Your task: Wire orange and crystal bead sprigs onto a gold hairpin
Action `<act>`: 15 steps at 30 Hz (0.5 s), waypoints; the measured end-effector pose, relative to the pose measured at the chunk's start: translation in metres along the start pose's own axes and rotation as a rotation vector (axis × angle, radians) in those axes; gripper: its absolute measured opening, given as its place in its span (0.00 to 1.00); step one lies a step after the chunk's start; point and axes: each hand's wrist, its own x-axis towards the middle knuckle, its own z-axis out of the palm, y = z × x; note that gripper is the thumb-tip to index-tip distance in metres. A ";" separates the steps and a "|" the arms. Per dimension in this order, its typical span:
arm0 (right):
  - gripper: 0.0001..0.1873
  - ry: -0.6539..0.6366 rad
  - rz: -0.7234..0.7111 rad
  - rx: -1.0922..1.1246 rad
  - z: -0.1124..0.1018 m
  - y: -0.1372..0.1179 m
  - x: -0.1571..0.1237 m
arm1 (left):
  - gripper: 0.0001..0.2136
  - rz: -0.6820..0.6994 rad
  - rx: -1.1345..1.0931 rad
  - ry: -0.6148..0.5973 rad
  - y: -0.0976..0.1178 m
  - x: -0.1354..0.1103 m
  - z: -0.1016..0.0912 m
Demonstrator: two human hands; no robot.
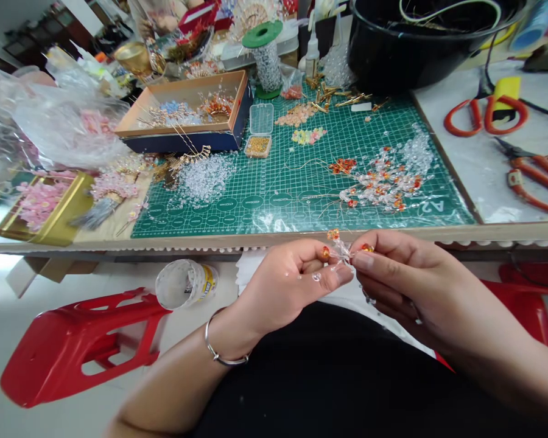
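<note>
Just off the table's front edge, my left hand point(296, 274) pinches a beaded spray point(341, 246) of clear and orange beads between thumb and fingers. My right hand point(393, 274) meets it from the other side, its thumb and forefinger closed on the same spray near an orange bead point(368, 247). Clear beads hang on a strand below the right fingers. Beyond the hands, a heap of clear-and-orange beaded sprigs point(383, 182) lies on the green cutting mat point(265, 213). Small orange beads point(342, 165) lie beside it.
Loose clear beads point(205, 179), a small box of gold beads point(258, 146) and an open box point(187, 135) of hair ornaments stand farther left. Pliers point(534, 173) and red-handled scissors point(505, 115) lie right. A green spool point(267, 61) and black basin point(406, 55) stand behind. A red stool point(50, 359) is below.
</note>
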 end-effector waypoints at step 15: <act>0.20 0.035 -0.085 -0.164 0.000 -0.007 -0.006 | 0.15 -0.036 -0.130 -0.075 0.002 0.001 -0.002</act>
